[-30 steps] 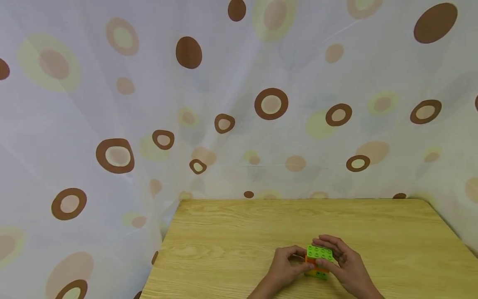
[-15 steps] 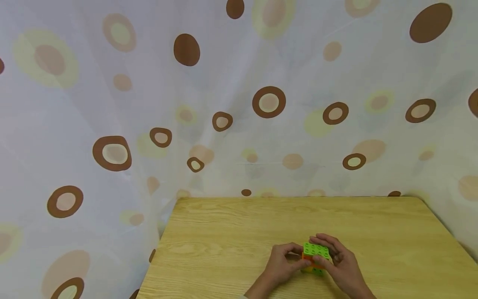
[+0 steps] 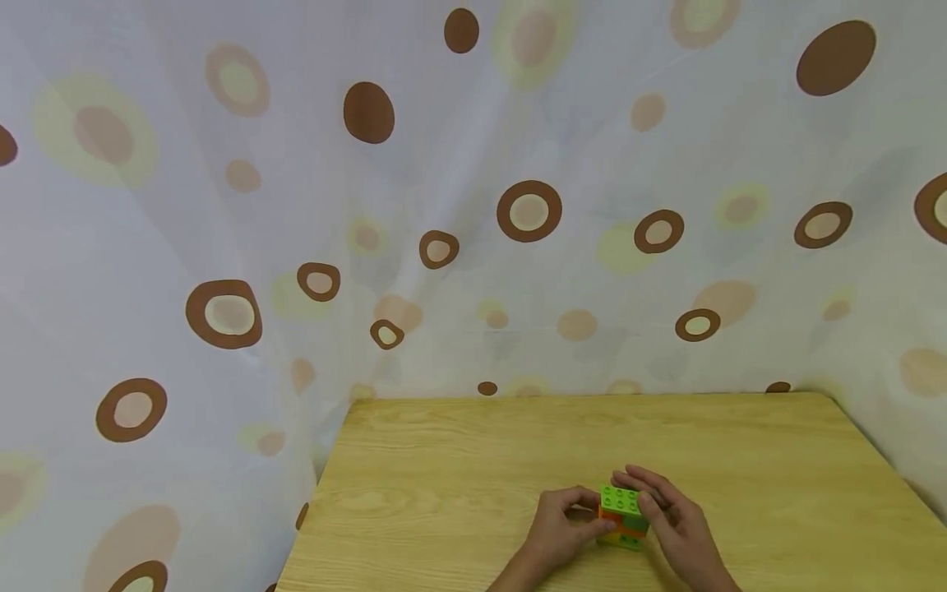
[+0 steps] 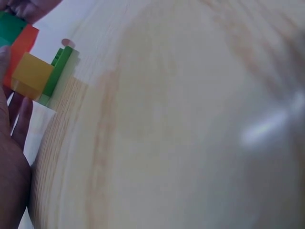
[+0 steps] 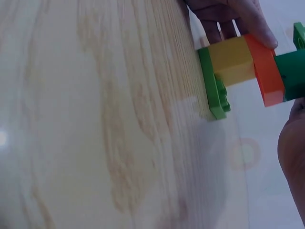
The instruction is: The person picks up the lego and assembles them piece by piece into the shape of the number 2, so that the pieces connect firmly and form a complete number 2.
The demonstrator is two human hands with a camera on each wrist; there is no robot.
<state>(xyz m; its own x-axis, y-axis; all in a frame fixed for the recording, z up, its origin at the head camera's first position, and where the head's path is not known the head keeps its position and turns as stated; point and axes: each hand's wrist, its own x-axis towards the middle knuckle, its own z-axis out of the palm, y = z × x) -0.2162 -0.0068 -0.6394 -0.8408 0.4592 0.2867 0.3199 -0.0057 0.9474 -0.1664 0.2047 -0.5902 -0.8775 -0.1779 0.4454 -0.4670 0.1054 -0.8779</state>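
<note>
A stack of toy building bricks (image 3: 620,499) stands on the wooden table between both hands. From the bottom, the right wrist view shows a flat green brick (image 5: 211,83), a yellow brick (image 5: 232,59), an orange brick (image 5: 267,74) and a dark green brick (image 5: 291,74). Studs show on the light green top. My left hand (image 3: 556,528) grips the stack from the left, thumb against the orange brick's front. My right hand (image 3: 682,526) holds the upper right, its thumb at the top brick's near right corner and its other fingers behind, partly hidden.
The wood-grain table (image 3: 444,469) extends beyond and to both sides of the hands. A pale curtain (image 3: 459,164) with brown and beige dots hangs along its back and sides.
My right thumb has shifted from the stack's front up to the top right corner, uncovering more of the dark green face. My left hand keeps its grip. The head view has shifted slightly.
</note>
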